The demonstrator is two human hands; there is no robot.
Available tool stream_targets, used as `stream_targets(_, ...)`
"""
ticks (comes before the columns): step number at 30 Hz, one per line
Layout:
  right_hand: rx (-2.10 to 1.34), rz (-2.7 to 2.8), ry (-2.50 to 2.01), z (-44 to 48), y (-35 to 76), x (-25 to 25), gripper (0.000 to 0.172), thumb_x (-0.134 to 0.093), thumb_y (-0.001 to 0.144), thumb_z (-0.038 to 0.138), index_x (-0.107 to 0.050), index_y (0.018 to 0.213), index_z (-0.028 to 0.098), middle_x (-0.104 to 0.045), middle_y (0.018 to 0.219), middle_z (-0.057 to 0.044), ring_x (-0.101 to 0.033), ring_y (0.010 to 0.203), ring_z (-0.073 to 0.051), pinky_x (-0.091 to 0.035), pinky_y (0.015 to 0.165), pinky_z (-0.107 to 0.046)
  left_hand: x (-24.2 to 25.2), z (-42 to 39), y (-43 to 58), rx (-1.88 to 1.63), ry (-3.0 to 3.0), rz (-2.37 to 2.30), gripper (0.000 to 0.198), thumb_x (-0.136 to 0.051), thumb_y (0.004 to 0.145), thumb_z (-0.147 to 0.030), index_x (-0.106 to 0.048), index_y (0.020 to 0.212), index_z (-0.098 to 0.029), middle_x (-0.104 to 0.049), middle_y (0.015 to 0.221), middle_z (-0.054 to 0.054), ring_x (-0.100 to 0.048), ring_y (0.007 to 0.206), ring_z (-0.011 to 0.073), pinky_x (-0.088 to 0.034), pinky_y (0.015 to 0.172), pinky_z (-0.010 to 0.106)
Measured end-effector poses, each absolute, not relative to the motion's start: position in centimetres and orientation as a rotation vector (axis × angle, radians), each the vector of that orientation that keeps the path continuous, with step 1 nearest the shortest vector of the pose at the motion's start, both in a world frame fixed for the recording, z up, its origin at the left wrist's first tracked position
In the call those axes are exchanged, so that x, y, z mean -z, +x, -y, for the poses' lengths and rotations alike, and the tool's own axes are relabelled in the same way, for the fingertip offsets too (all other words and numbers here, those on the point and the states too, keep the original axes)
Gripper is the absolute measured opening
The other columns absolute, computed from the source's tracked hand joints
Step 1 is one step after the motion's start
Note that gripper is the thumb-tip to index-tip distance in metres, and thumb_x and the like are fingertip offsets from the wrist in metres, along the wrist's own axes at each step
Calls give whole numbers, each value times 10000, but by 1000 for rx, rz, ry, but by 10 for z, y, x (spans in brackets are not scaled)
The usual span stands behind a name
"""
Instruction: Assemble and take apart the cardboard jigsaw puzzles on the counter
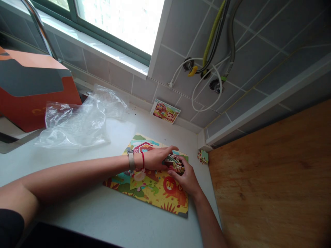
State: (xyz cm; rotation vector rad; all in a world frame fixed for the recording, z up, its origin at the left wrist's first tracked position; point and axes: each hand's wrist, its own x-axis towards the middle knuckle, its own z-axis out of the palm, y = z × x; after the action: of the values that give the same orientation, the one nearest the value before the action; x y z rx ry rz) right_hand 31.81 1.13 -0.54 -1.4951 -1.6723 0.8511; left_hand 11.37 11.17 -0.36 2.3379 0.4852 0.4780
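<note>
The left hand (pixel 155 159) and right hand (pixel 188 178) close together around a bundle of colourful cardboard puzzle pieces (pixel 176 163), right over the yellow rectangular lion-picture puzzle (pixel 165 196)! Faint lettering on the orange-and-grey cardboard box (pixel 51 112), left, defies reading. White countertop (pixel 103 210) below, grey tiled wall (pixel 178 31) beyond, bright green-framed window (pixel 121 24) far left, brown wooden panel (pixel 269 179) right.
</note>
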Motion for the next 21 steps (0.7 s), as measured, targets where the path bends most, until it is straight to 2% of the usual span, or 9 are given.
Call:
stream_targets(2, -833, 1685, -1491, -11, 315, 5, 525, -828, 778, 429, -615, 1228, 260, -704, 1226, -73, -686, 1119, -290, -541, 1000, -432, 4, -110, 114, -481, 2362, -488, 893, -760, 784, -269, -251, 1508, -150, -653, 1262, 182, -660, 1123, 293, -508, 911, 374)
stream_targets(6, -815, 1670, -1464, -11, 310, 6, 569, -850, 748, 443, -603, 1228, 263, -699, 1212, -73, -689, 1099, -289, -544, 995, -436, 7, -105, 115, -496, 2419, -546, 988, -811, 752, -381, -249, 1524, -127, -620, 1311, 225, -605, 1222, 369, -486, 982, 473)
stream_targets(12, -707, 1690, -1444, -10, 304, 13, 578, -860, 738, 425, -593, 1228, 272, -681, 1237, -70, -667, 1135, -284, -527, 1013, -418, 18, -98, 121, -576, 2416, -533, 899, -801, 753, -276, -305, 1491, -150, -521, 1447, 225, -510, 1350, 369, -414, 1099, 505)
stream_targets(16, -675, 1693, -1484, -10, 304, 13, 591, -853, 743, 440, -582, 1241, 274, -679, 1222, -69, -662, 1123, -283, -520, 1010, -420, 17, -98, 123, -585, 2391, -565, 784, -803, 742, -257, -406, 1414, -179, -594, 1355, 180, -582, 1253, 353, -453, 1036, 482)
stream_targets(19, -687, 1679, -1494, -9, 308, 11, 650, -833, 751, 511, -548, 1282, 267, -657, 1249, -87, -640, 1155, -298, -511, 1019, -431, 14, -100, 122, -546, 2384, -610, 680, -819, 748, -372, -500, 1318, -180, -651, 1235, 155, -639, 1127, 346, -492, 934, 442)
stream_targets(21, -702, 1676, -1465, -9, 310, 9, 625, -721, 841, 579, -514, 1342, 266, -633, 1293, -99, -611, 1201, -296, -492, 1037, -427, 12, -102, 121, -544, 2386, -630, 659, -808, 774, -448, -522, 1304, -180, -661, 1206, 146, -644, 1101, 339, -494, 913, 429)
